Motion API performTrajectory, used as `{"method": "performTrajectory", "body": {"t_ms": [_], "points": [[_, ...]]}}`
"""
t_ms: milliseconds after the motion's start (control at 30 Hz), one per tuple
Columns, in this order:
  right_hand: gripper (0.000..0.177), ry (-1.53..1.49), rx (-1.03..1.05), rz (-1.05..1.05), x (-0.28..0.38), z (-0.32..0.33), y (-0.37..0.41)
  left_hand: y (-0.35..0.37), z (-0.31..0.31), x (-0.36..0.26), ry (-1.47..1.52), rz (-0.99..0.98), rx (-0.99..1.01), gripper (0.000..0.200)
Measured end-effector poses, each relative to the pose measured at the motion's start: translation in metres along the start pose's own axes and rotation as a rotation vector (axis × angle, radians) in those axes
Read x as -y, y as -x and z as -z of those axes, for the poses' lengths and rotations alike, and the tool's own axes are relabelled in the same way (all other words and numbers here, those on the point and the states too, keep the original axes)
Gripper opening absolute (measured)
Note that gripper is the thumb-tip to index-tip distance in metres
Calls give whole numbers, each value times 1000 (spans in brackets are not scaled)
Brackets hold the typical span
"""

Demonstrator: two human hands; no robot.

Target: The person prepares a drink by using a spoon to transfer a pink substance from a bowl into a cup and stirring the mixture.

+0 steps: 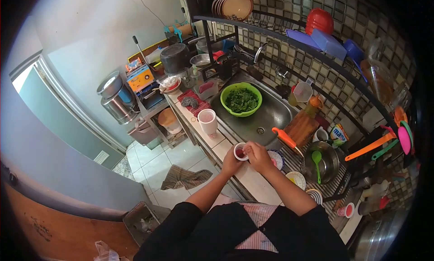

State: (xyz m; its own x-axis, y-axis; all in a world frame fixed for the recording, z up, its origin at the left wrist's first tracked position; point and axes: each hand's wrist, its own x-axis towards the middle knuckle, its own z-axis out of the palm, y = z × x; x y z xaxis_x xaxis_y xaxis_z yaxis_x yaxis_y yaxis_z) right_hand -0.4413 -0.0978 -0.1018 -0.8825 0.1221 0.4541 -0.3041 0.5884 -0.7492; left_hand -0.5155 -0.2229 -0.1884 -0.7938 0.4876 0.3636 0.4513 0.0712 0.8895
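Observation:
Close in front of my body, my left hand (230,164) is wrapped round a small white cup (238,157) with dark red inside it. My right hand (259,157) is at the cup's rim with its fingers pressed together; what they pinch, if anything, is hidden. Just beyond, a taller white cup or stack of cups (207,124) stands on the tiled counter edge (224,149). To the right of my right hand, a patterned plate (279,158) holds something pink, partly covered by my arm.
A green bowl (235,113) of leafy greens (242,99) sits in the metal sink (275,118). Right of it are an orange-handled tool (285,138), a wooden board (302,127) and a pot (331,174) with a green spoon (317,158). A cloth (184,177) lies on the floor.

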Motion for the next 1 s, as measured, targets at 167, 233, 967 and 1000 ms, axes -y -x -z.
{"method": "performTrajectory", "body": {"t_ms": [167,233,967,1000], "points": [[27,-153,-147,-34,-7,6,11,5,-1,1,-61,1,56,49],[27,-78,-125,-3,-12,2,19,5,-2,10,-71,-39,65,49],[17,-78,-444,225,8,17,57,0,1,19,-204,-119,4,47],[15,9,-403,212,7,16,60,0,2,18,-209,-116,9,47]]}}
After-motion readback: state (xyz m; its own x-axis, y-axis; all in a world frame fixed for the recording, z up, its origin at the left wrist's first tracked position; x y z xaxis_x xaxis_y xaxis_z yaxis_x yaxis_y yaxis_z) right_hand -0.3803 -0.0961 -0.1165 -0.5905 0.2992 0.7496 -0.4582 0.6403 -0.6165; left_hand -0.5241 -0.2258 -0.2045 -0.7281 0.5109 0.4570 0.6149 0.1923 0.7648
